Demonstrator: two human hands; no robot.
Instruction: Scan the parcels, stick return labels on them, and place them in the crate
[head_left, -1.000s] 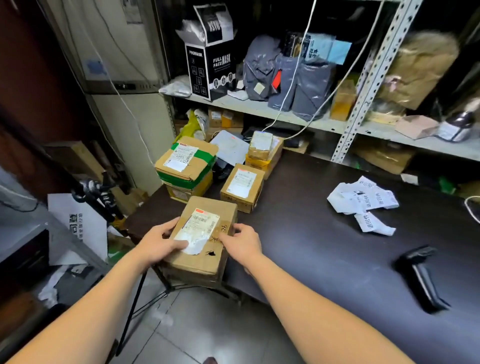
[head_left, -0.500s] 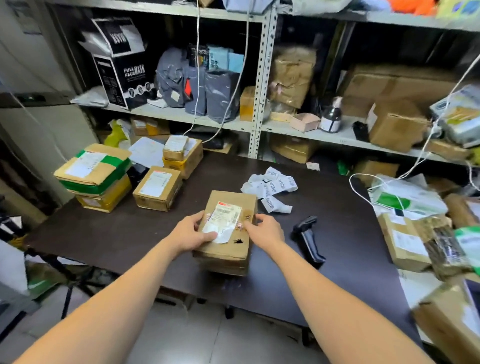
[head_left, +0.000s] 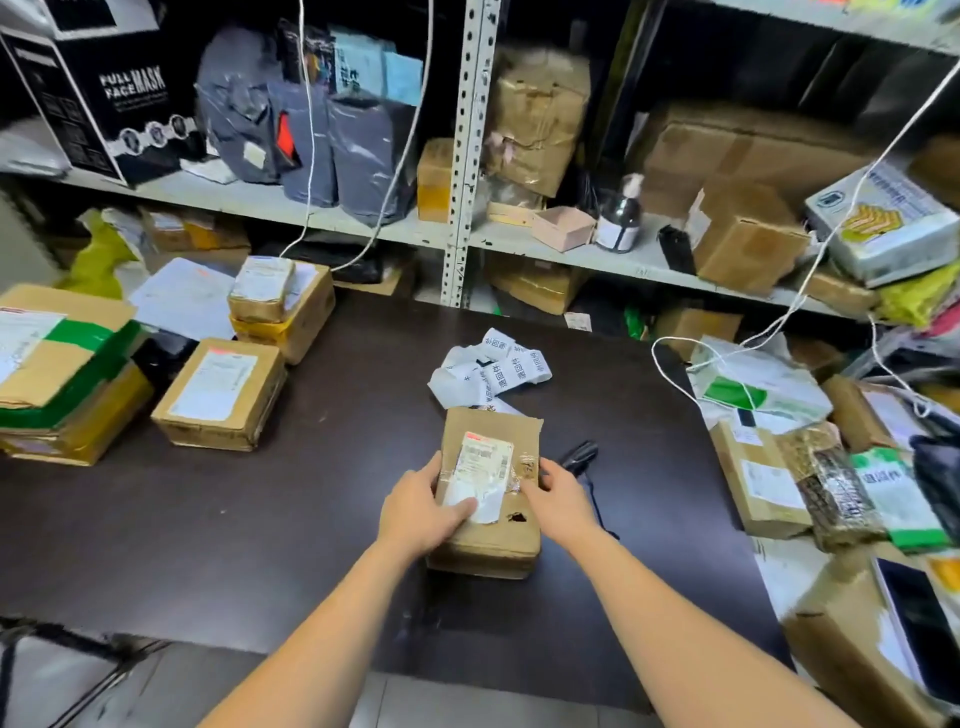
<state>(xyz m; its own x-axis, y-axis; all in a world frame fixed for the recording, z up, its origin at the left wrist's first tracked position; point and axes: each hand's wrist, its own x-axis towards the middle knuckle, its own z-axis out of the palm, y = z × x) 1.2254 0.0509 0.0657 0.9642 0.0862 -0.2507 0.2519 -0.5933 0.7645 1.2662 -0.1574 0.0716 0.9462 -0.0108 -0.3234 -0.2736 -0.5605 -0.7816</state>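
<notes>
A brown cardboard parcel (head_left: 493, 525) with a white shipping label lies on the dark table (head_left: 260, 545) in front of me. My left hand (head_left: 421, 512) grips its left side with the thumb laid across the label. My right hand (head_left: 553, 501) holds its right edge. A crumpled strip of white return labels (head_left: 491, 371) lies just beyond the parcel. The black handheld scanner (head_left: 579, 457) rests on the table right of the parcel, partly hidden behind my right hand. No crate is in view.
Several more cardboard parcels sit at the table's left, among them a small box (head_left: 221, 392) and a green-taped stack (head_left: 57, 369). A heap of parcels and bags (head_left: 810, 467) crowds the right side. Metal shelving (head_left: 462, 156) with boxes and white cables stands behind.
Both hands have carried the parcel from the table's left front corner to the middle, close to the return labels and scanner. The view has swung right.
</notes>
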